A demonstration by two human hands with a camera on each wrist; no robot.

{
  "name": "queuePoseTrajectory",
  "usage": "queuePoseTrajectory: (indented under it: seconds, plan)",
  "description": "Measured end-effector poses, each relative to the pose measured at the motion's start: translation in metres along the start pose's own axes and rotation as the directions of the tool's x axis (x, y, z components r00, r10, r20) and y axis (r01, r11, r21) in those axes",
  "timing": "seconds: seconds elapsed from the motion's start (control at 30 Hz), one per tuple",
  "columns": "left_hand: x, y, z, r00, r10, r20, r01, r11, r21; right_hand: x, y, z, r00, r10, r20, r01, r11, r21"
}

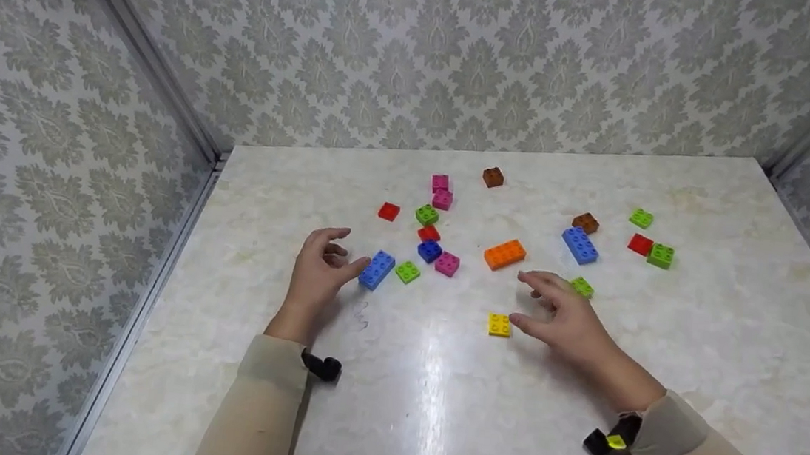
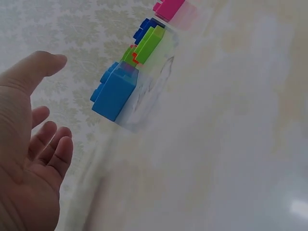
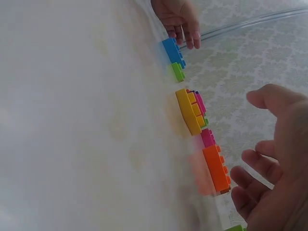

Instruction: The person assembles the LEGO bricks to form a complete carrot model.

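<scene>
My left hand (image 1: 317,271) hovers at the left with its fingers loosely bent and nothing in them. Its thumb tip overlaps the edge of a light blue brick (image 1: 377,269) in the head view; in the left wrist view a gap shows between thumb and the blue brick (image 2: 115,91). My right hand (image 1: 565,319) is also bare, thumb apart from the relaxed fingers. A yellow brick (image 1: 499,325) lies by its thumb tip, an orange brick (image 1: 505,254) beyond its fingertips. Partly behind this hand sits a lime green brick (image 1: 582,287).
Between the hands lie a lime brick (image 1: 407,271), a pink brick (image 1: 447,263) and a dark blue brick (image 1: 429,251). Farther right are another blue brick (image 1: 580,245), a brown brick (image 1: 585,222) and a red brick (image 1: 640,244). Patterned walls (image 1: 436,59) border the table (image 1: 386,419).
</scene>
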State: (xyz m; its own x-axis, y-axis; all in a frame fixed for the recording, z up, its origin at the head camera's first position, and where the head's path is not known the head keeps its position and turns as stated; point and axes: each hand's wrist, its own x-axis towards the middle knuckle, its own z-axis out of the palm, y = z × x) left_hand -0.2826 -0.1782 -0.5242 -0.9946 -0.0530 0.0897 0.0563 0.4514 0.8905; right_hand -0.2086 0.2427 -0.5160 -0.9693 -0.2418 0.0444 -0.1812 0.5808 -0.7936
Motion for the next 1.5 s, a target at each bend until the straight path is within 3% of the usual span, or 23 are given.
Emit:
queuePoseTrajectory:
  seconds: [0.23, 0.67, 0.8, 1.0, 1.17, 1.5]
  plan:
    - [-0.001, 0.000, 0.003, 0.995, -0.071, 0.077, 0.064, 0.994, 0.092, -0.004, 0.004, 0.010, 0.993, 0.010, 0.117, 0.005, 0.992, -0.129]
    - [-0.006, 0.002, 0.011, 0.986, -0.078, 0.147, 0.056, 0.987, 0.149, -0.006, 0.010, 0.014, 0.994, 0.032, 0.105, -0.010, 0.979, -0.202]
    - [-0.006, 0.001, 0.012, 0.987, -0.071, 0.142, 0.041, 0.978, 0.205, -0.006, 0.008, 0.014, 0.993, 0.041, 0.113, -0.017, 0.979, -0.205]
    - [-0.008, 0.007, 0.014, 0.981, -0.139, 0.133, 0.103, 0.964, 0.243, -0.007, 0.005, 0.010, 0.991, 0.056, 0.123, -0.030, 0.978, -0.207]
    - [-0.009, 0.008, 0.015, 0.982, -0.142, 0.121, 0.105, 0.956, 0.274, -0.006, 0.006, 0.010, 0.991, 0.055, 0.119, -0.030, 0.978, -0.205]
    - [-0.008, 0.016, 0.011, 0.987, -0.139, 0.087, 0.118, 0.970, 0.211, -0.001, 0.002, 0.012, 0.993, 0.043, 0.112, -0.021, 0.980, -0.196]
